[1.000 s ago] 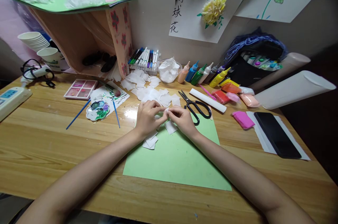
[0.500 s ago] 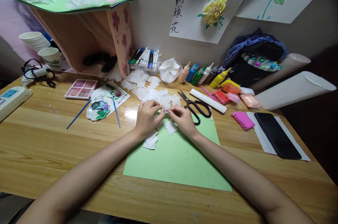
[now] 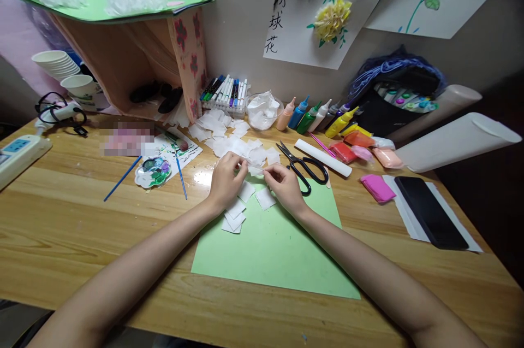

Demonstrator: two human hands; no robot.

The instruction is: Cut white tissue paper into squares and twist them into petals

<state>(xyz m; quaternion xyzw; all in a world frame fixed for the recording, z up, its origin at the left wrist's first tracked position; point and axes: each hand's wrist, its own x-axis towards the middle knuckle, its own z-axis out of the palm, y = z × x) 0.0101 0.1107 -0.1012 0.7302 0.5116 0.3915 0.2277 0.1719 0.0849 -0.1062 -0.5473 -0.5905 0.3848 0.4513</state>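
Note:
My left hand (image 3: 229, 180) is closed in a pinch at the far edge of a green sheet (image 3: 278, 249). My right hand (image 3: 283, 187) pinches too, a short gap away. A thin white paper piece (image 3: 256, 171) shows between the fingertips; its edges blend with the pile behind. Several cut white paper squares (image 3: 234, 221) overlap under my left wrist. One single square (image 3: 265, 199) lies on the green sheet between the hands. Beyond the fingers spreads a heap of white paper pieces (image 3: 229, 146). Black-handled scissors (image 3: 301, 165) rest just past my right hand.
A white roll (image 3: 323, 158), paint bottles (image 3: 308, 117) and clay packs (image 3: 344, 152) stand or lie at the back right. A phone (image 3: 430, 211) is at the right. Leftward are a paint palette (image 3: 152, 172), brushes (image 3: 123, 178) and a pink box (image 3: 189, 64).
My fingertips have drawn slightly apart, the left hand shifting left and the right a little right. More of the white squares beneath the left hand now shows.

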